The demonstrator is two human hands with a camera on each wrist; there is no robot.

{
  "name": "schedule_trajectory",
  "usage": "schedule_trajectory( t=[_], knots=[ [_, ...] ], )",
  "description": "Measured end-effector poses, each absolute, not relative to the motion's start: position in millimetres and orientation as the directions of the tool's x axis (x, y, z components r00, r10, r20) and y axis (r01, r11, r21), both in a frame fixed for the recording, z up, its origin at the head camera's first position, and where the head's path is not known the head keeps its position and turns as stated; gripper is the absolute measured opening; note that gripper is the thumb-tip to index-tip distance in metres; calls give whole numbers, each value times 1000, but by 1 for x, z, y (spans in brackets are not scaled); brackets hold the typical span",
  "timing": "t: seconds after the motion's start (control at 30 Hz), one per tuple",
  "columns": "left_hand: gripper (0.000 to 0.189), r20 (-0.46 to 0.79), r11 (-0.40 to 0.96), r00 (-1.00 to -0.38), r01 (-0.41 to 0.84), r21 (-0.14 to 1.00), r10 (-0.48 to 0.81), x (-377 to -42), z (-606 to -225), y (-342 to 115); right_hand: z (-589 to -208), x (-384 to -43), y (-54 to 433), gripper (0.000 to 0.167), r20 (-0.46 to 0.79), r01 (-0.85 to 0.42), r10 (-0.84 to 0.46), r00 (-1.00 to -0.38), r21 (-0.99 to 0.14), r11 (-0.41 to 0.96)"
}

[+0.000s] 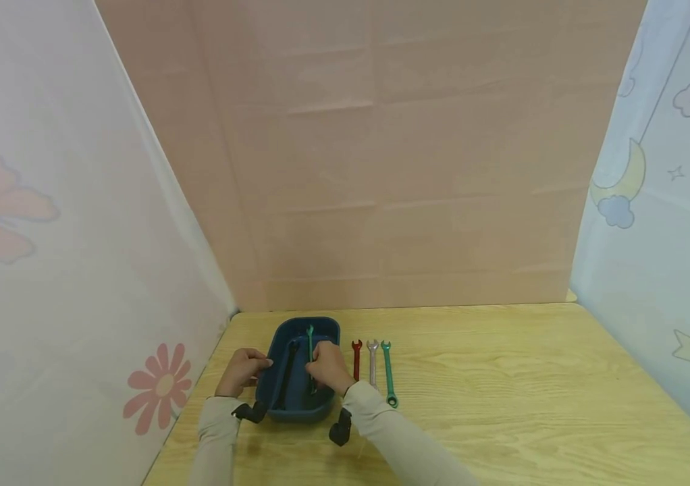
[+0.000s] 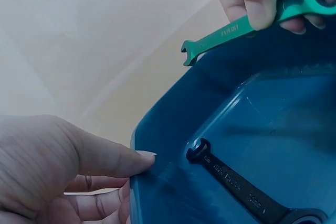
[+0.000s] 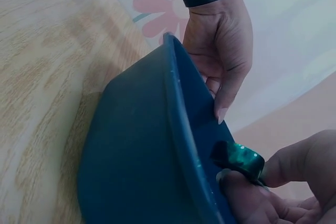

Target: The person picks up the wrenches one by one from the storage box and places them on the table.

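My left hand [image 1: 244, 371] pinches the left rim of a dark blue plastic tub [image 1: 304, 416], thumb inside the wall and fingers outside. Between thumb and fingers, my right hand [image 1: 328, 366] holds a green combination wrench [image 2: 226, 34] over the tub, its open end pointing away and its ring end nearer me. On the tub floor lies a black wrench [image 2: 236, 187], close to the left wall. In the right wrist view the green ring end [image 3: 242, 160] shows just inside the rim.
Right of the tub, a red wrench [image 1: 356, 358], a silver wrench [image 1: 373, 361] and another green wrench [image 1: 389, 371] lie side by side on the wooden table [image 1: 503, 385]. My right forearm [image 1: 406, 439] partly covers them. Patterned cloth walls stand left and right, a tan one behind.
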State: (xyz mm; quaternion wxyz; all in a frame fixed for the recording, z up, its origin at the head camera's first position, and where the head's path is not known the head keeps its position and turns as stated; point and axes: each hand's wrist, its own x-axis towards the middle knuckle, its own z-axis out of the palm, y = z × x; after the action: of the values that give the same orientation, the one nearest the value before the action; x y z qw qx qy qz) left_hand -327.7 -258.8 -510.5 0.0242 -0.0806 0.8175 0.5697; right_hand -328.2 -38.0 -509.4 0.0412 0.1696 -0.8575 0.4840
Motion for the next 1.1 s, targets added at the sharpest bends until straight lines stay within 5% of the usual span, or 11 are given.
schedule_trajectory(
  t=[1.1],
  knots=[
    [6, -137, 316, -986, -161, 935, -95, -327, -513, -261, -491, -325, -17, 23, 177, -248, -202, -963, -872, 422]
  ],
)
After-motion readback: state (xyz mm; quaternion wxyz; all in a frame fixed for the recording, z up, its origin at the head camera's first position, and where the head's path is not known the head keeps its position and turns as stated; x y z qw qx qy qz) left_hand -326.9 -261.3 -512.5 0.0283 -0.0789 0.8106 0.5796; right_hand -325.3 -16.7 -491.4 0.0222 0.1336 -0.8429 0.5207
